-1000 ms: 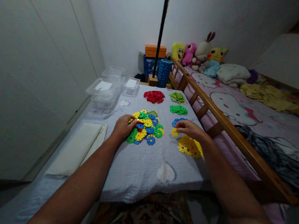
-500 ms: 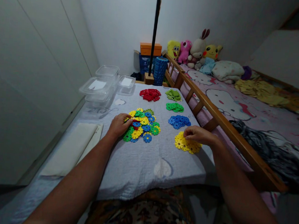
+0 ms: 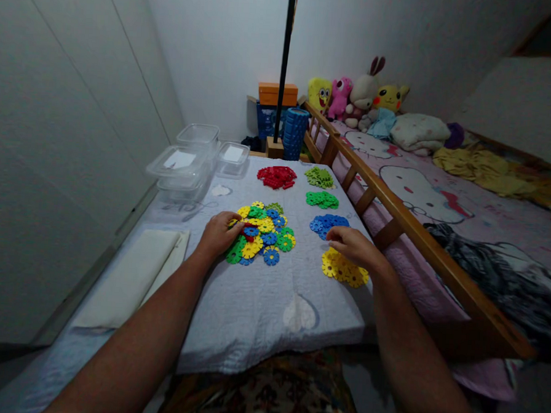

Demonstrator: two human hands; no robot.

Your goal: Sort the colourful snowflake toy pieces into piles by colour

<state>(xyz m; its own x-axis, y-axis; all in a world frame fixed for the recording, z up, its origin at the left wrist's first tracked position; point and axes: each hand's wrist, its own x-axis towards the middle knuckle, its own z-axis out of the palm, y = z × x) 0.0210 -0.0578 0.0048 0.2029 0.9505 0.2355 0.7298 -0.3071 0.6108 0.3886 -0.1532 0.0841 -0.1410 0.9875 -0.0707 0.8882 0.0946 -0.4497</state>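
My left hand [image 3: 219,233] lies against the left side of a mixed pile of notched plastic discs [image 3: 268,238] in yellow, blue, green and red. Its thumb and index finger bend together at the pile's edge, and what they grip is hidden. Over the far side of the yellow disc pile [image 3: 341,268] hovers my right hand [image 3: 353,244], fingers a little apart with no piece visible in them. Its fingertips point left, close to the blue disc pile [image 3: 327,224]. Farther back are a green pile [image 3: 322,200], a light green pile [image 3: 319,177] and a red pile [image 3: 277,177].
Clear plastic containers [image 3: 180,167] are stacked at the back left, beside a smaller lidded one [image 3: 233,155]. A folded cream cloth [image 3: 131,276] lies along the left. A wooden bed rail [image 3: 395,216] borders the table's right side. A black pole [image 3: 285,65] rises behind the table.
My right hand has moved left and slightly away from me, off the yellow pile toward the blue one, its fingers loosening. My left hand has stayed at the mixed pile.
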